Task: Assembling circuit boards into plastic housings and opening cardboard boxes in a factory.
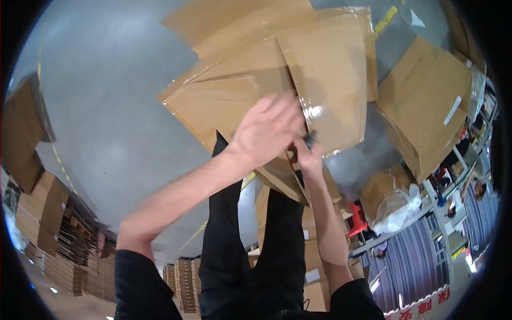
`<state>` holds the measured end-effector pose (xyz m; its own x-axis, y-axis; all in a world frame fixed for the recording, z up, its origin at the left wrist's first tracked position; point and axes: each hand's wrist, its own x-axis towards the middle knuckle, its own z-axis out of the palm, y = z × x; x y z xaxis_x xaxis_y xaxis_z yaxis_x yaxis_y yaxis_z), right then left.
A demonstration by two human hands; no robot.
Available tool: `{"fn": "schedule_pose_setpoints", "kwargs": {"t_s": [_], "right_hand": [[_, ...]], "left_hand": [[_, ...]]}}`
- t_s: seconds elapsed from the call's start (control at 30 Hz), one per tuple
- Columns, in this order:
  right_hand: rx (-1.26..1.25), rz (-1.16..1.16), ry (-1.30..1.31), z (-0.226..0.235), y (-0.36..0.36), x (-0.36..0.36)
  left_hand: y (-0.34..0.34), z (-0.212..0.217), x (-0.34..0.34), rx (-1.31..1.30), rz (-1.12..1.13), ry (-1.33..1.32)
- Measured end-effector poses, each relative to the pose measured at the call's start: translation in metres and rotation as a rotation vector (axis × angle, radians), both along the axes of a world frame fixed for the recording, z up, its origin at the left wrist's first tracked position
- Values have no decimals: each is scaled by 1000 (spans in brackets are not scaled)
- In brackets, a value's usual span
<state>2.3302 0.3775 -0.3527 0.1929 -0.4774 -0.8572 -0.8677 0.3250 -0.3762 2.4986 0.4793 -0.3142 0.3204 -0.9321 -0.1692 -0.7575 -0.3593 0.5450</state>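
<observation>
The cardboard box (277, 85) looks light for its bulk and fairly stiff along its creases, though the open flaps would likely bend if pulled by their tips. The clear tape (314, 109) running down 1 flap gives a glossy, probably slippery strip, so a firmer hold would likely be on bare cardboard, along a folded edge or corner rather than mid-panel.

The left hand (266, 130) lies flat and spread, palm down, pressing on the box's near flap where the panels meet; it clasps nothing, only bears on the cardboard. The right hand (308, 154) sits just beside it, lower and toward the person's body, fingers curled around a small dark object (310, 140) whose kind I cannot tell, its tip touching the taped seam.

The box lies directly under and beyond both hands, spreading away from the fingertips, resting on the grey floor (106, 106). A second flattened carton (426, 106) lies well apart, off to the right of the right hand.
</observation>
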Motion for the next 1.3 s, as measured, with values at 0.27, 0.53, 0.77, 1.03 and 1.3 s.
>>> {"fn": "schedule_pose_setpoints", "kwargs": {"t_s": [0.27, 0.53, 0.77, 1.03, 1.3], "right_hand": [[197, -878, -58, -129, -17, -56], [339, -1012, -379, 41, 51, -21], [-118, -108, -488, -112, 35, -65], [-661, 765, -178, -12, 70, -125], [-978, -484, -168, 108, 102, -221]], "left_hand": [[31, 69, -11, 644, -246, 82], [23, 53, -30, 422, -56, 120], [-10, 7, -77, 452, -67, -157], [25, 16, -52, 238, 88, 166], [30, 14, -59, -32, 273, 5]]}}
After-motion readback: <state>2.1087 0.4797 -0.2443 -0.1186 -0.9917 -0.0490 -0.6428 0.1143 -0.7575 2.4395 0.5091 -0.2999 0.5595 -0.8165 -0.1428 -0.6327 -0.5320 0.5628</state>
